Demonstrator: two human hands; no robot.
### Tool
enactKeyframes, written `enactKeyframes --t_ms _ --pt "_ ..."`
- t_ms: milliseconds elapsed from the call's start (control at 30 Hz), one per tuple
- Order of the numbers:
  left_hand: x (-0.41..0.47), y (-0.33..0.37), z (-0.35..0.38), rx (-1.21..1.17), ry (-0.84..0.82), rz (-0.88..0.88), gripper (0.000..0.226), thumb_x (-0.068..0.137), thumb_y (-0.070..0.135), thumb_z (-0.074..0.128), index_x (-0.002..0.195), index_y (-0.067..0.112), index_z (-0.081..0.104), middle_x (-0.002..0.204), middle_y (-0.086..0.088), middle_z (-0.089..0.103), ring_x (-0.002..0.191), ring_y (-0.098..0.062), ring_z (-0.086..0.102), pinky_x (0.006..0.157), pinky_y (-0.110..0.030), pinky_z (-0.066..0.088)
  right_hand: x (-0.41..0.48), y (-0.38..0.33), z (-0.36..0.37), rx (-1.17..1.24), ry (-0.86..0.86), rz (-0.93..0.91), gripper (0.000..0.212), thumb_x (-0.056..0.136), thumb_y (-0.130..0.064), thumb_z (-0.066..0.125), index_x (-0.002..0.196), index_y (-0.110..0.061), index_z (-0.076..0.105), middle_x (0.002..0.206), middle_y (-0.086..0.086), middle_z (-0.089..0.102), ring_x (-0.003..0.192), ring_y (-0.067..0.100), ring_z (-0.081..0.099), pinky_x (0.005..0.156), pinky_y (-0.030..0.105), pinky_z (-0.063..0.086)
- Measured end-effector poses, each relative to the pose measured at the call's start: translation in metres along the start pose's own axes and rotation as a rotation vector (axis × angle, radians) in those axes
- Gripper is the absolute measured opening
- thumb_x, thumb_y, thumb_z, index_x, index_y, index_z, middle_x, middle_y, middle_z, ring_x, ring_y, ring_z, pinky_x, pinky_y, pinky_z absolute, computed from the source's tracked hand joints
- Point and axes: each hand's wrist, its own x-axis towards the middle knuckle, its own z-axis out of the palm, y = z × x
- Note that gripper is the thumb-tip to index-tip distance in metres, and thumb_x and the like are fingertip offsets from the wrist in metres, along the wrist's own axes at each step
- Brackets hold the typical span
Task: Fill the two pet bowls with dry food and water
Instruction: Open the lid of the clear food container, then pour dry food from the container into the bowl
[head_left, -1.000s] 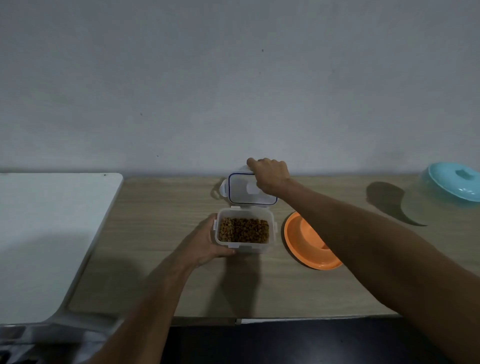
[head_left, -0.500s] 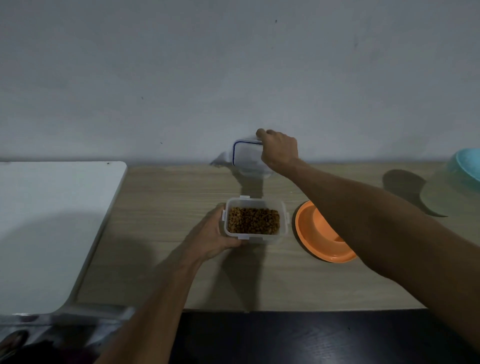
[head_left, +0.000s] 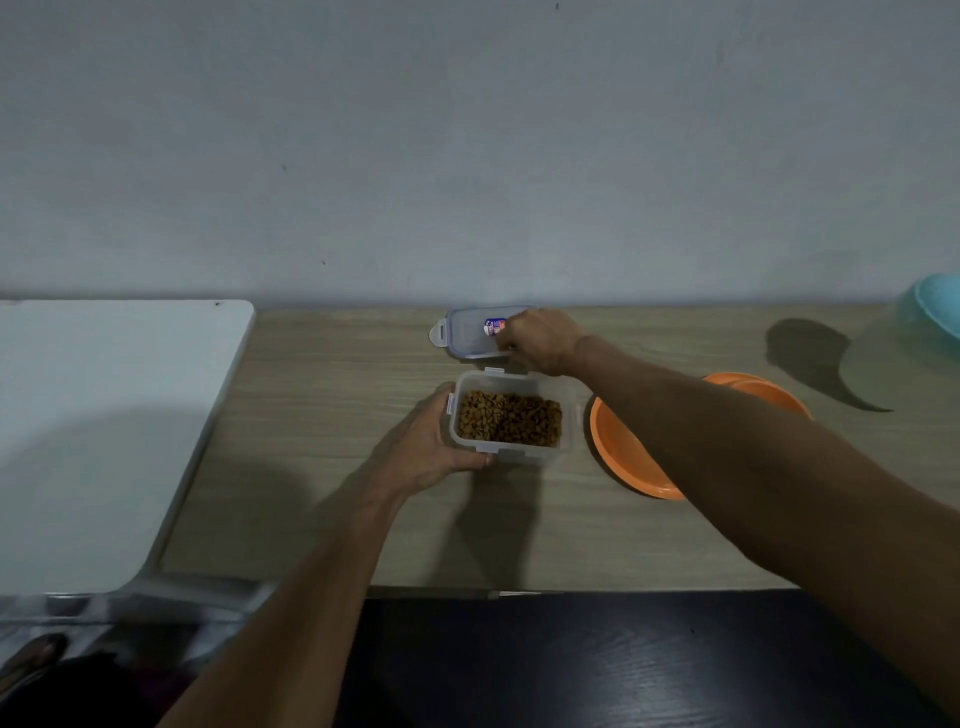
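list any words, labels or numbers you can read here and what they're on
On the lid, a sticker: blue, white and red print, too small and blurred to read.
Nothing else: no text shows on the tub, the orange bowl or the table.

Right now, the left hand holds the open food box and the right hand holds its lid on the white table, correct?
No. The head view shows the right hand holding the lid on the wooden table, behind the food box in the left hand.
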Motion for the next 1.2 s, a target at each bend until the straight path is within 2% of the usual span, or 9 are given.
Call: enactKeyframes --t_ms 100,200,400,533,633,700,867,1000,1200 --pt "0.001 -0.003 -0.001 0.041 -0.011 -0.005 0.084 0.051 0.041 0.094 0.124 0.041 0.053 0.118 0.013 0.069 0.107 -0.009 0.068 0.094 -0.048 0.054 -0.006 0.002 0.002 0.136 -0.014 0.073 0.016 0.089 -0.021 0.062 0.102 -0.021 0.071 0.108 0.008 0.068 0.102 0.03 0.062 0.074 0.031 0.04" --pt "-0.002 0.0 0.0 0.075 -0.008 -0.013 0.084 0.051 0.044 0.094 0.124 0.044 0.052 0.117 0.017 0.069 0.106 -0.004 0.067 0.096 -0.044 0.054 -0.024 0.003 -0.001 0.291 0.043 0.186 0.024 0.093 -0.026 0.055 0.107 -0.014 0.07 0.111 0.013 0.069 0.102 0.033 0.063 0.08 0.037 0.049" --pt "-0.01 0.014 0.0 0.124 0.001 -0.039 0.087 0.05 0.05 0.092 0.125 0.045 0.049 0.117 0.021 0.067 0.107 -0.002 0.065 0.094 -0.042 0.054 -0.078 -0.012 -0.013 0.531 0.145 0.554 0.047 0.093 -0.044 0.051 0.099 0.002 0.061 0.093 0.019 0.063 0.085 0.034 0.058 0.066 0.033 0.038" --pt "-0.011 0.012 0.001 0.141 -0.012 -0.049 0.089 0.047 0.057 0.091 0.125 0.046 0.049 0.118 0.018 0.068 0.11 -0.007 0.066 0.096 -0.048 0.053 -0.113 -0.044 -0.011 0.713 0.005 0.702 0.028 0.082 -0.025 0.06 0.085 0.002 0.064 0.079 0.017 0.067 0.068 0.029 0.068 0.052 0.028 0.047" --pt "-0.009 0.008 0.003 0.189 0.007 -0.047 0.092 0.048 0.065 0.087 0.128 0.048 0.046 0.119 0.021 0.067 0.11 -0.007 0.065 0.095 -0.046 0.054 -0.121 -0.059 -0.002 0.762 -0.044 0.792 0.028 0.084 -0.018 0.057 0.1 0.003 0.065 0.095 0.018 0.071 0.086 0.033 0.07 0.062 0.029 0.05" --pt "-0.01 0.01 0.004 0.197 0.014 -0.048 0.091 0.05 0.062 0.087 0.13 0.046 0.045 0.12 0.021 0.066 0.11 -0.007 0.064 0.095 -0.045 0.054 -0.121 -0.062 -0.002 0.858 -0.049 0.854 0.022 0.088 -0.016 0.054 0.095 0.002 0.063 0.093 0.016 0.07 0.081 0.032 0.069 0.062 0.029 0.049" --pt "-0.015 0.02 0.015 0.206 0.004 -0.059 0.087 0.053 0.064 0.084 0.13 0.044 0.048 0.126 0.017 0.064 0.114 -0.009 0.063 0.098 -0.044 0.053 -0.132 -0.054 -0.025 1.243 0.062 0.892 0.03 0.092 -0.011 0.05 0.115 0.005 0.06 0.099 0.018 0.063 0.104 0.039 0.066 0.075 0.038 0.057" --pt "-0.017 0.037 0.035 0.272 0.017 -0.081 0.074 0.052 0.074 0.076 0.119 0.06 0.049 0.132 0.01 0.063 0.117 -0.016 0.063 0.098 -0.046 0.053 -0.154 -0.03 -0.054 1.248 0.089 0.938 0.023 0.088 -0.011 0.051 0.103 0.006 0.056 0.101 0.023 0.061 0.085 0.048 0.065 0.065 0.056 0.06" --pt "-0.007 0.073 0.091 0.524 -0.002 -0.033 0.088 0.067 0.065 0.071 0.142 0.028 0.046 0.143 -0.003 0.054 0.132 -0.025 0.05 0.104 -0.042 0.045 -0.209 0.025 -0.074 1.252 0.234 0.981 0.035 0.087 -0.022 0.059 0.111 0.003 0.055 0.113 0.02 0.059 0.088 0.039 0.063 0.06 0.049 0.061"
